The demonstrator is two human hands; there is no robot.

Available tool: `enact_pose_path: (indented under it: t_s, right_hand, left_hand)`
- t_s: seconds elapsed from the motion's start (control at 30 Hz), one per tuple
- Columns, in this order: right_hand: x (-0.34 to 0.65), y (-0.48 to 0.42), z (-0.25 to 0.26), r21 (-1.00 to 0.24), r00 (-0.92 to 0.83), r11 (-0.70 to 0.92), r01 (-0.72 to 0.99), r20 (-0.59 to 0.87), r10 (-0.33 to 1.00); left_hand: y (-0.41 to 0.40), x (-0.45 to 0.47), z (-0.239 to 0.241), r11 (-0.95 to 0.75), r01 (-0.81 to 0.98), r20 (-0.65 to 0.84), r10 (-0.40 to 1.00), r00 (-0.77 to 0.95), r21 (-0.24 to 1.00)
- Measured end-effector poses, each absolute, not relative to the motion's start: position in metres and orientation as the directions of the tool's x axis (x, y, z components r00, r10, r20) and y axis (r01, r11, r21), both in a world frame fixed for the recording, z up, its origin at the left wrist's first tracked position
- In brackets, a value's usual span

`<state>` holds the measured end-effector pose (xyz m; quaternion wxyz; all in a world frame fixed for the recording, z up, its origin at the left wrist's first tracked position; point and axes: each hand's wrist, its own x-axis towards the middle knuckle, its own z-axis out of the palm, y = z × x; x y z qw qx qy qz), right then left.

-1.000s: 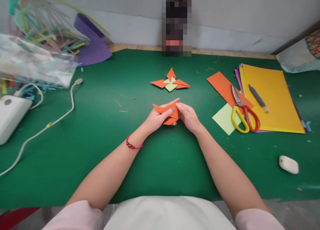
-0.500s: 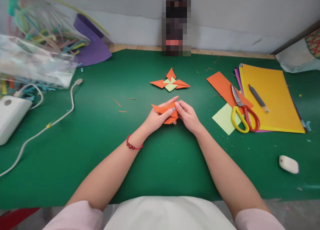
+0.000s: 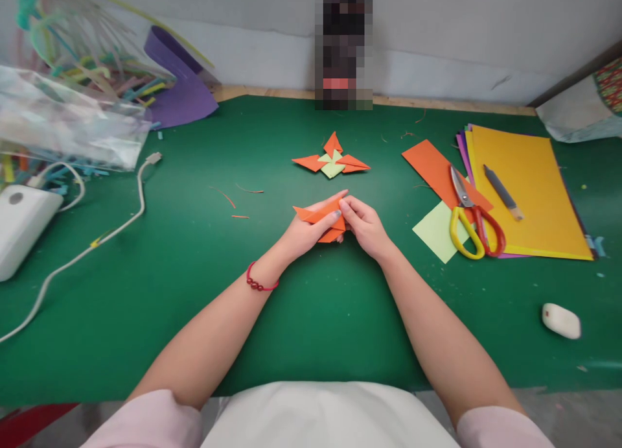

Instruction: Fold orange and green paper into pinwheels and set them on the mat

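Observation:
A folded orange paper piece point(image 3: 321, 216) is held between both hands just above the green table mat point(image 3: 301, 318). My left hand point(image 3: 304, 231) cups it from the left, thumb on top and fingers behind. My right hand point(image 3: 367, 227) pinches its right edge with closed fingers. Beyond the hands lies a finished orange and pale green paper pinwheel point(image 3: 332, 159), flat on the mat.
Right of the hands lie yellow-handled scissors point(image 3: 469, 218), an orange strip point(image 3: 437, 169), a pale green square point(image 3: 437, 231), a yellow sheet stack point(image 3: 529, 188) with a small tool point(image 3: 503, 192), and a white eraser point(image 3: 561, 320). At left: a white device point(image 3: 22, 227), cable point(image 3: 97, 240), plastic bag point(image 3: 68, 120).
The orange piece and both hands have shifted very slightly; the right fingers have crept a little left along its edge. Everything else is still.

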<state>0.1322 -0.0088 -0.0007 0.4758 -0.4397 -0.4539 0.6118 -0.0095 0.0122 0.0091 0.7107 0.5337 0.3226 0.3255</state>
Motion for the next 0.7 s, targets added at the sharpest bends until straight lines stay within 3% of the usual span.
enact_pose_path:
  t_s: [0.7]
  right_hand:
    - [0.1329,-0.0087,-0.0017,-0.978,-0.168,-0.124,-0.167,-0.096,0.981]
  left_hand:
    - [0.0133,-0.0093,0.0105,0.212,-0.139,-0.089,0.796,0.598,0.967]
